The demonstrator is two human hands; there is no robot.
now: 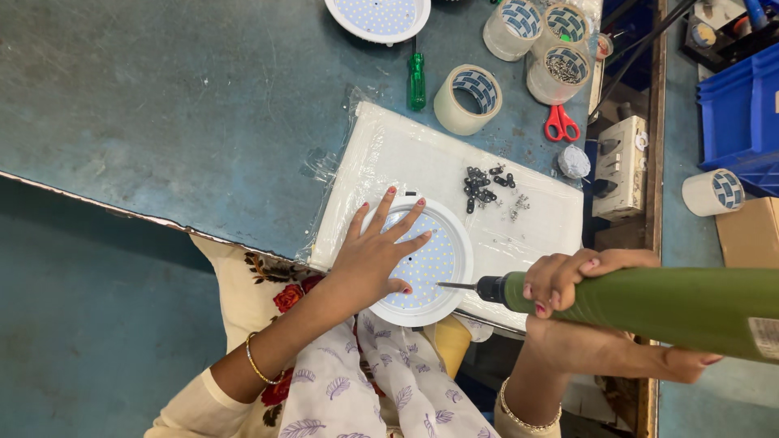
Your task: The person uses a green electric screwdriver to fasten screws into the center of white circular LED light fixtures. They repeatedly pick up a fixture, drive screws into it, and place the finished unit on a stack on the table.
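Right hand: your right hand [568,284] is nearest the camera, fingers wrapped tight around the green electric screwdriver [649,304].
Bit: its tip sits at the right rim of the round white LED lamp [430,264].
Left hand: your left hand [373,255] lies flat, fingers spread, pressing on the lamp's dotted face.
Lamp: rests on a white plastic-wrapped board [422,158] at the table's near edge.
Nearby: black clips [484,186] on the board; tape roll [468,99], green-handled screwdriver [416,81] and red scissors [561,123] beyond.

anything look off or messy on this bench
Mostly tidy. The round white light panel under the left hand sticks out past the white wrapped board, which itself overhangs the table edge. Small black clips and screws lie loose on the board.
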